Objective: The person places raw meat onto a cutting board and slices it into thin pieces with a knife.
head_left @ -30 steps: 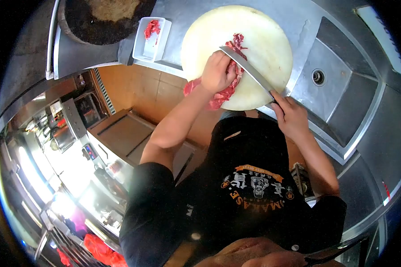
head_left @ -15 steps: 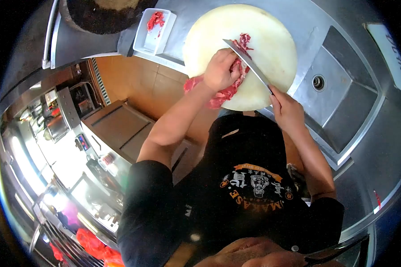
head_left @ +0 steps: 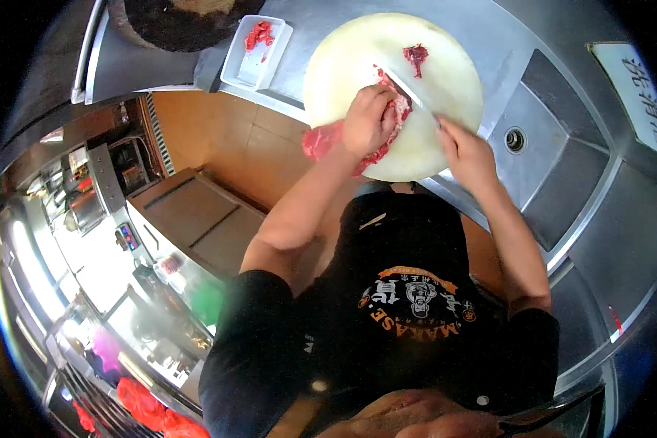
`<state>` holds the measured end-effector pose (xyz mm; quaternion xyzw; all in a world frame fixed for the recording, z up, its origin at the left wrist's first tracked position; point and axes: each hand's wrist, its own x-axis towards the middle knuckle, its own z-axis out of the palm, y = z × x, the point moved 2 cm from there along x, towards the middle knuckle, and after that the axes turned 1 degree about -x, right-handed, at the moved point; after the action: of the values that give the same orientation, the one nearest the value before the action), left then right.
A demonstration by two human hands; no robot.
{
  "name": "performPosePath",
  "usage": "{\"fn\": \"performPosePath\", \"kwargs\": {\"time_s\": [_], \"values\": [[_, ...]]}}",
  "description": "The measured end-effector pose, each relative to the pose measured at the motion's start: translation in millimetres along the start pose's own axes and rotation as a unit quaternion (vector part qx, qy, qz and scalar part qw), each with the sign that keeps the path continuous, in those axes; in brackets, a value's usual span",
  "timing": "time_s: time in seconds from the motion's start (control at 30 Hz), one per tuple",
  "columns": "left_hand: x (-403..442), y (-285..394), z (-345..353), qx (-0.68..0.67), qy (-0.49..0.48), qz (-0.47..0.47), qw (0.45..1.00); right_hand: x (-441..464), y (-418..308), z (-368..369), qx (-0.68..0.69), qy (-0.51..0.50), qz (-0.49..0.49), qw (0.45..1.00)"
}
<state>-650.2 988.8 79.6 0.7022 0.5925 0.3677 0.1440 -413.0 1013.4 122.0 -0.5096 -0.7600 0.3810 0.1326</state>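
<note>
Left hand clamped down on raw red meat, right hand wrapped round a knife, upper centre. Looks mid-slice; next cut probably wants a firm hold.

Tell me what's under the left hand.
Meat shows on both sides of the left hand, over the board. The hand covers the middle, so whether it is one piece cannot be seen.

A metal counter bears round board, tub.
</note>
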Motion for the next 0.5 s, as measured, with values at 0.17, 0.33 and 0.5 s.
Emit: {"fn": "performPosePath", "kwargs": {"time_s": [0.17,0.33,0.5], "values": [[2.4,-1.4,-4.3,0.006,-0.025,0.001,1.000,-58.7,-7.6,-21.5,-0.031,-0.029,0.004,0.999],[2.7,-2.9,-1.5,0.021,-0.045,-0.010,0.999,-28.1,-9.5,-6.9,-0.044,-0.042,-0.016,0.998],[1.4,-5.0,0.0,0.027,-0.032,-0.006,0.999,15.0,-9.9,12.1,-0.004,-0.078,-0.022,0.997]]}}
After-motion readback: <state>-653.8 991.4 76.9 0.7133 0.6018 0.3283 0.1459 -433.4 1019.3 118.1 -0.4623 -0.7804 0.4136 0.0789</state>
